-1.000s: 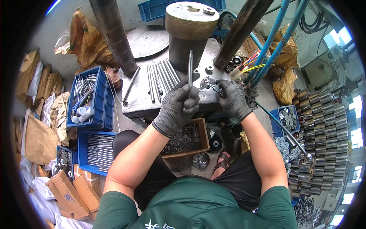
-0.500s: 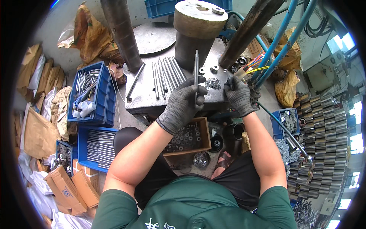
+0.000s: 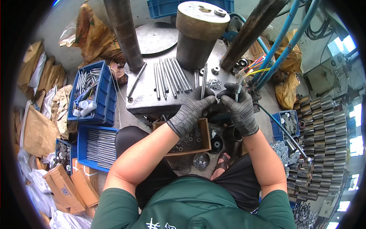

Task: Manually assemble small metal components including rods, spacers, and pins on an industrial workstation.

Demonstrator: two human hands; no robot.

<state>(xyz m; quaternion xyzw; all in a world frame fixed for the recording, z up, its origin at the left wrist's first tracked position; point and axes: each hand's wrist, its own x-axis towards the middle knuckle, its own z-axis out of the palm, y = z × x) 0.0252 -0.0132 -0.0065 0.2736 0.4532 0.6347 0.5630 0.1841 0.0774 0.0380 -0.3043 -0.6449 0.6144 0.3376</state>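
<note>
Your left hand (image 3: 191,108) and right hand (image 3: 242,112), both gloved, are curled in a grip. Your bare forearms (image 3: 146,154) converge forward.

The dark grey gloved left hand (image 3: 193,105) holds one thin silver metal rod (image 3: 204,76) nearly upright. The dark grey gloved right hand (image 3: 241,111) holds a small shiny metal piece (image 3: 239,88), of which the exact kind is not clear. On the grey metal surface (image 3: 142,105), several thin silver rods (image 3: 172,78) lie side by side, near a thick grey steel cylinder (image 3: 202,24). Closer to the person stands an open brown wooden box (image 3: 208,135) with small round metal parts (image 3: 190,138).
</note>
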